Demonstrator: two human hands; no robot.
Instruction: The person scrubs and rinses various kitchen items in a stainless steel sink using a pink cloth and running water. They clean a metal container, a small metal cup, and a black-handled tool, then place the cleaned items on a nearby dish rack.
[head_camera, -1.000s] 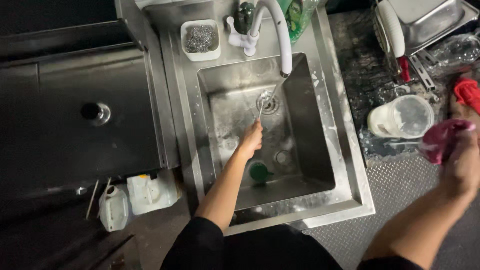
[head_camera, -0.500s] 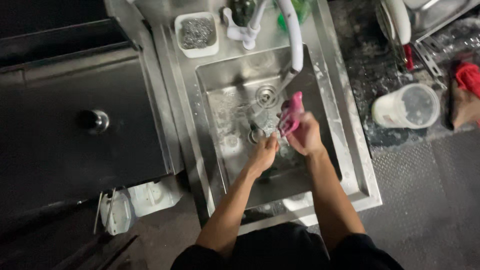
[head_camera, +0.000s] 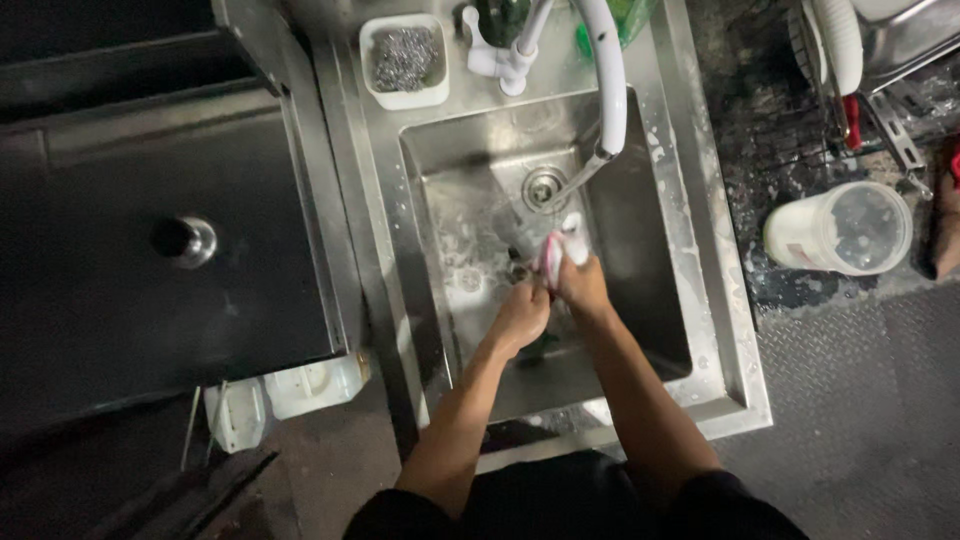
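Both my hands are down in the steel sink (head_camera: 650, 250), under the white faucet (head_camera: 605, 70) and its running water. My right hand (head_camera: 582, 285) is closed around a small pink and white item (head_camera: 555, 250), held just below the stream near the drain (head_camera: 543, 186). My left hand (head_camera: 520, 315) is beside it, fingers curled and touching the same item from the left. What exactly the item is cannot be told; part of it is hidden by my fingers.
A white tub of steel wool (head_camera: 404, 60) sits behind the sink at the left. A clear plastic container (head_camera: 840, 228) lies on the dark counter at the right, near a dish rack (head_camera: 870, 60). A black cabinet top (head_camera: 150, 230) is at the left.
My right hand came from the counter at the right with the pink item into the sink. My left hand moved up to meet it under the water.
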